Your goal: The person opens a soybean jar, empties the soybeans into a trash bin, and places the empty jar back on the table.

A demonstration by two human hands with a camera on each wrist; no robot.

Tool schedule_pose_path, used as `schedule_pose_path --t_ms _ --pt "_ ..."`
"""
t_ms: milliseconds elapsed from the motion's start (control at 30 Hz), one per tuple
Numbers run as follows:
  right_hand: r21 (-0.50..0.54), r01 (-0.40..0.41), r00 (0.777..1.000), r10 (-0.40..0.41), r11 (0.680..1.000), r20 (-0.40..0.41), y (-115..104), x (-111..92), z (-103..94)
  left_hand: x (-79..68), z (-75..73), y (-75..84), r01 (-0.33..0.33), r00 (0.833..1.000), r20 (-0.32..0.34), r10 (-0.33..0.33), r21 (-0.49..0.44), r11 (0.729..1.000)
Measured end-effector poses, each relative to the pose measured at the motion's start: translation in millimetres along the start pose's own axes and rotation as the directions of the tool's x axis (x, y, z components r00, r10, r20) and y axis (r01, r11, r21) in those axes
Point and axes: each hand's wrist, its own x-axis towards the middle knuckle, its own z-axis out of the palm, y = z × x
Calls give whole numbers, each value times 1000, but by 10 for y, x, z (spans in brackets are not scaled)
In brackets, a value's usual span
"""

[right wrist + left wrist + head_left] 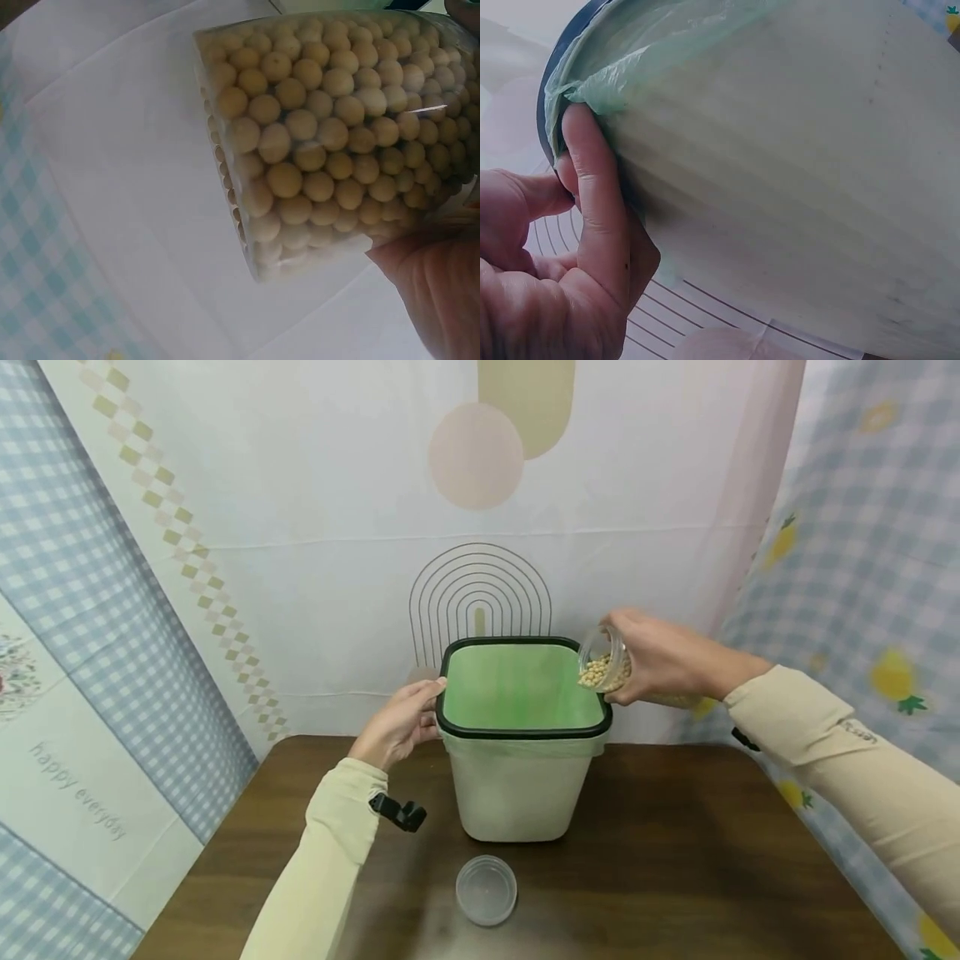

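A pale trash can (517, 797) with a black rim stands on the table, lined with a green plastic bag (517, 689). My left hand (401, 718) grips its left rim; in the left wrist view the fingers (592, 172) lie along the outer wall, under the bag's folded edge. Over the right rim, my right hand (660, 656) holds a clear plastic jar (337, 135) tipped on its side, its open mouth towards the can. Soybeans (596, 672) fill much of the jar and reach its mouth.
A round translucent lid (486, 891) lies on the brown wooden table (675, 860) in front of the can. Close behind hangs a white patterned cloth (337, 610), with blue checked cloth (847, 568) at both sides.
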Motion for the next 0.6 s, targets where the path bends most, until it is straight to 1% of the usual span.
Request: schedule_pose_path --t_ms 167,300,467,600 --pt "-30 -37 998 38 999 41 -51 1 -9 -6 -3 9 6 1000 -6 -6 -37 999" --pt "-49 -35 998 38 998 55 -64 5 -43 -2 4 13 12 1000 -6 -12 -58 998" --pt "-81 -34 997 39 996 62 -69 13 -72 -8 13 16 10 1000 -6 -11 -56 998" --pt "-108 -35 997 42 994 65 -68 6 -52 -13 15 6 13 1000 -10 -14 -49 999"
